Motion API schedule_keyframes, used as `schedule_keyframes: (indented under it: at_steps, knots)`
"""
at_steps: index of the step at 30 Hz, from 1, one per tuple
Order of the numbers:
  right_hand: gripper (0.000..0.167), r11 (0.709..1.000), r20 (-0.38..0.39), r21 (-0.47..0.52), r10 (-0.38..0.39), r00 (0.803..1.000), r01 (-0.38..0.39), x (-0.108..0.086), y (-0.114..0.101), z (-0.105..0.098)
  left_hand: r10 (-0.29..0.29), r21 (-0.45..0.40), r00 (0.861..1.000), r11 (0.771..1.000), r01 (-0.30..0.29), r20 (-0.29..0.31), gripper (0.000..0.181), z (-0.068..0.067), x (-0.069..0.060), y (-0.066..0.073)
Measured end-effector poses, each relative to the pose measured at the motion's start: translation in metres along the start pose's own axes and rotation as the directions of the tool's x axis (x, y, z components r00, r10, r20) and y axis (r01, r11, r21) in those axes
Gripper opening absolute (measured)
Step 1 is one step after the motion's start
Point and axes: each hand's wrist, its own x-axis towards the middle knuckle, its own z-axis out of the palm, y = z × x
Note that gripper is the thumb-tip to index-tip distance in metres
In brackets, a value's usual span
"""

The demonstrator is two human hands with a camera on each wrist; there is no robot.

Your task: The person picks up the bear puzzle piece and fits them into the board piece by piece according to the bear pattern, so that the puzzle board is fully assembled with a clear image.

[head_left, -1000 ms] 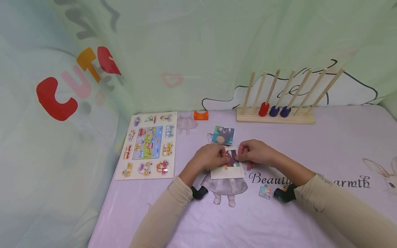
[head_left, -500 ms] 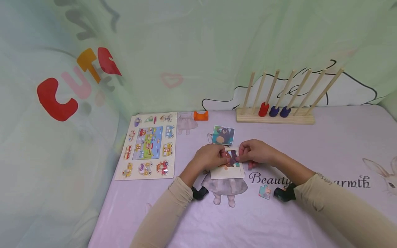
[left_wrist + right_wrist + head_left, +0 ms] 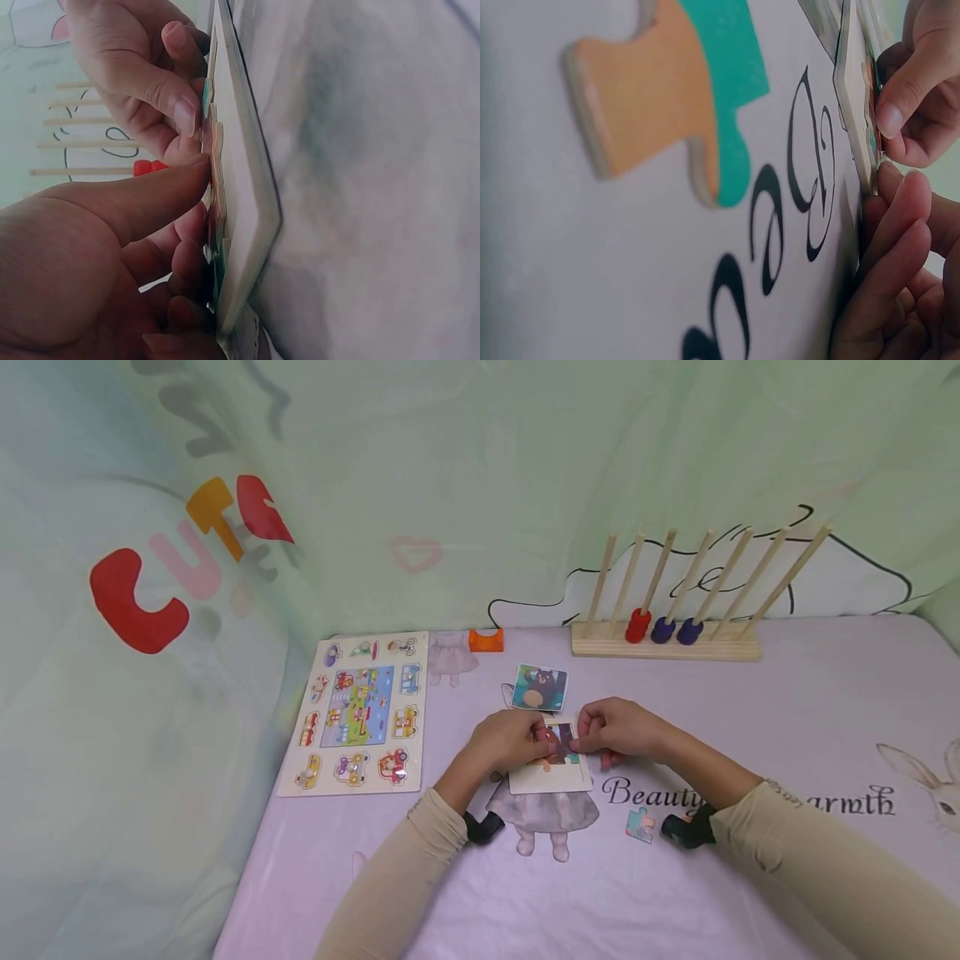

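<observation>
A small cream puzzle tray (image 3: 551, 781) lies in the middle of the table, with bear-picture pieces inside its border. My left hand (image 3: 506, 739) covers the tray's left side and pinches a brown puzzle piece (image 3: 553, 739) between thumb and fingers. At the tray's right edge, my right hand (image 3: 622, 727) has its thumb and forefinger on a dark puzzle piece (image 3: 566, 735); the fingertips hide much of it. In the left wrist view some pieces (image 3: 217, 161) sit slightly raised above the tray. A loose orange-and-teal puzzle piece (image 3: 645, 97) lies near my right forearm.
A bear picture card (image 3: 538, 687) lies just behind the tray. To the left is a vehicle puzzle board (image 3: 358, 706). An orange arch block (image 3: 486, 640) and a wooden peg stand (image 3: 667, 645) with red and blue beads stand at the back.
</observation>
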Motion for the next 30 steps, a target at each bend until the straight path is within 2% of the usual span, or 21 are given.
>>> schedule_keyframes:
  at_steps: [6, 30]
  knots:
    - [0.026, 1.000, 0.005, 0.003, -0.005, 1.000, 0.005, -0.0004, 0.0000, 0.0000, -0.003, -0.019, 1.000, 1.000, 0.003, -0.006, 0.019, 0.0001, -0.0010, 0.0010]
    - [0.027, 1.000, 0.002, -0.019, 0.001, 1.000, -0.001, 0.0000, -0.0011, -0.0002, -0.005, -0.004, 1.000, 1.000, 0.005, -0.011, 0.018, 0.0023, 0.0004, 0.0003]
